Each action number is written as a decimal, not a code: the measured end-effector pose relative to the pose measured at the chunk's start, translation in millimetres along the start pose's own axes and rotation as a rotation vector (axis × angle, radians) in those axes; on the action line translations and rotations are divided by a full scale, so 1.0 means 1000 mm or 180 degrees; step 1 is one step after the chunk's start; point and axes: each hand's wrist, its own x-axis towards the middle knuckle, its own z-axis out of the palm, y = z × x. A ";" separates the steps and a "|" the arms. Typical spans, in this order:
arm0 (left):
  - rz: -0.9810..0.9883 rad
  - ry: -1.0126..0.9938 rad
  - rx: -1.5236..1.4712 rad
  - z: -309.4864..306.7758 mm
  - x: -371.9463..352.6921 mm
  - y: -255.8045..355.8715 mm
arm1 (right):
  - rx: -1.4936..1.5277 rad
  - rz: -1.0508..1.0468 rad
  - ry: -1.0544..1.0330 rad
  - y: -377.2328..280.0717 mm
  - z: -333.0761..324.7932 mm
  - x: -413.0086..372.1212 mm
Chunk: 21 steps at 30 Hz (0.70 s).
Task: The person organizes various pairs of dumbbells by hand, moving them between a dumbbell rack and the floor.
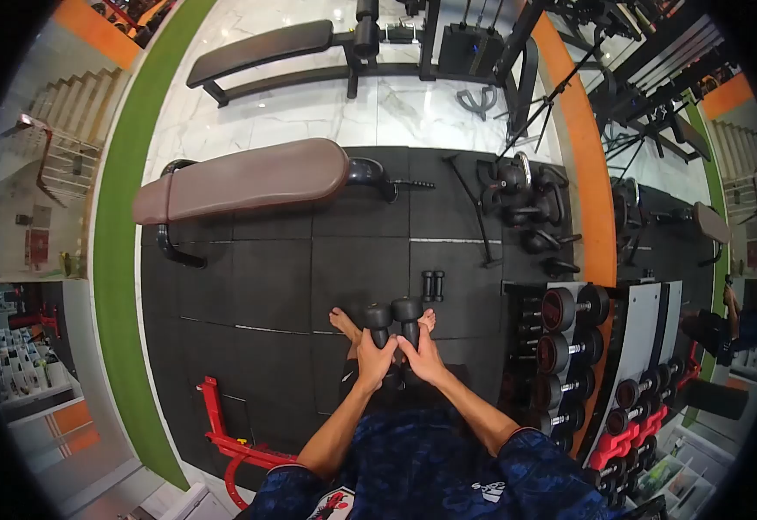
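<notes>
My left hand [372,364] grips a black dumbbell [378,317] by its handle, held upright in front of me. My right hand [419,357] grips a second black dumbbell [406,312] right beside it, the two heads almost touching. Both arms reach down from my dark blue patterned shirt. My bare feet [344,321] show on the black rubber floor mat [266,295] just past the hands.
A small pair of dumbbells [432,284] lies on the mat ahead. A brown padded bench [244,178] stands beyond. A dumbbell rack [578,347] fills the right side, kettlebells [521,199] behind it. A red frame [223,429] sits at lower left.
</notes>
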 end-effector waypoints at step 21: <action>-0.0839 -0.0819 0.0203 0.045 0.288 -0.313 | 0.0038 0.1415 0.0477 0.319 0.103 0.244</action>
